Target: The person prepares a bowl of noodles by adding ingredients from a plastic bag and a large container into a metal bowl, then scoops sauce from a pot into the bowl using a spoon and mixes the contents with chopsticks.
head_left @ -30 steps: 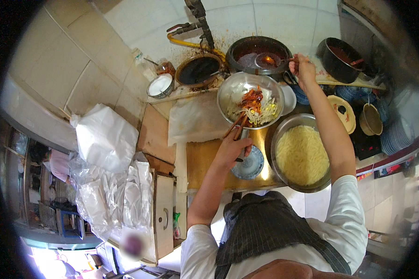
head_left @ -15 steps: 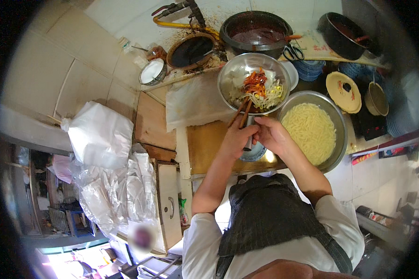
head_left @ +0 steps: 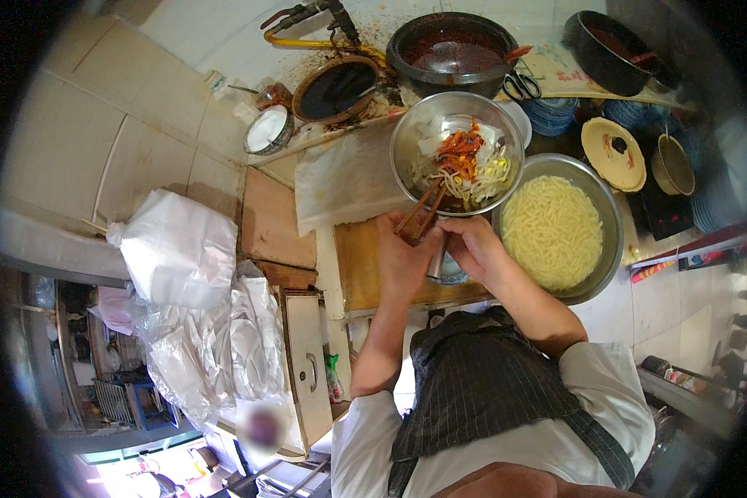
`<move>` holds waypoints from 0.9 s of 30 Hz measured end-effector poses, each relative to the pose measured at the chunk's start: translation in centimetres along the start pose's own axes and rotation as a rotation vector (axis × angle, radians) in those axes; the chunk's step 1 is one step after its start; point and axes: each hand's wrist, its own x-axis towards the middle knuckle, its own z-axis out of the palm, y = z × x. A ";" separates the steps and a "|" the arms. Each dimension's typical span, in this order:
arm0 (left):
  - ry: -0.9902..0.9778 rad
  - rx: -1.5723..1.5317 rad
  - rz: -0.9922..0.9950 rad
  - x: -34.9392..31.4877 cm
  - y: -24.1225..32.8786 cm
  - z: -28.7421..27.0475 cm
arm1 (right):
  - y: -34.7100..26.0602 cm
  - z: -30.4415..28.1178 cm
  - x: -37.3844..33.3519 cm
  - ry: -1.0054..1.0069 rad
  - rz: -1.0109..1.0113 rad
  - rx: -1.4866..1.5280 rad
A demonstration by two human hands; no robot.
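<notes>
A steel bowl [head_left: 405,137] sits at the centre and holds white pieces, bean sprouts [head_left: 494,177] and red shredded food [head_left: 459,152]. My left hand [head_left: 401,261] is closed around wooden chopsticks [head_left: 422,214], their tips among the sprouts near the bowl's front rim. A thick metal handle [head_left: 436,264] slants below that rim between my hands. My right hand [head_left: 471,247] has its fingers curled against this handle; part of the grip is hidden. Underneath shows some of a small blue-white bowl [head_left: 455,272].
To the right stands a large metal basin [head_left: 614,257] of pale yellow noodle-like pieces in liquid. Behind are a black pot [head_left: 402,70] of red sauce, scissors [head_left: 520,85] and a brown bowl [head_left: 301,98] of dark liquid. Plastic bags [head_left: 183,249] hang at left.
My left hand and the chopsticks have turned and moved slightly left, the chopsticks now leaning more to the side. The red food sits a little differently. The view has shifted slightly.
</notes>
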 end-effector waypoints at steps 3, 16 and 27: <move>0.104 -0.054 0.046 0.7 1.1 -0.8 | -0.2 0.2 -0.3 -0.055 0.022 0.034; 0.002 0.235 0.507 8.7 10.0 2.0 | -0.1 1.6 -1.4 -0.090 0.121 0.096; -0.071 0.354 0.517 7.2 12.9 2.9 | 0.0 1.1 -1.4 -0.125 -0.003 0.082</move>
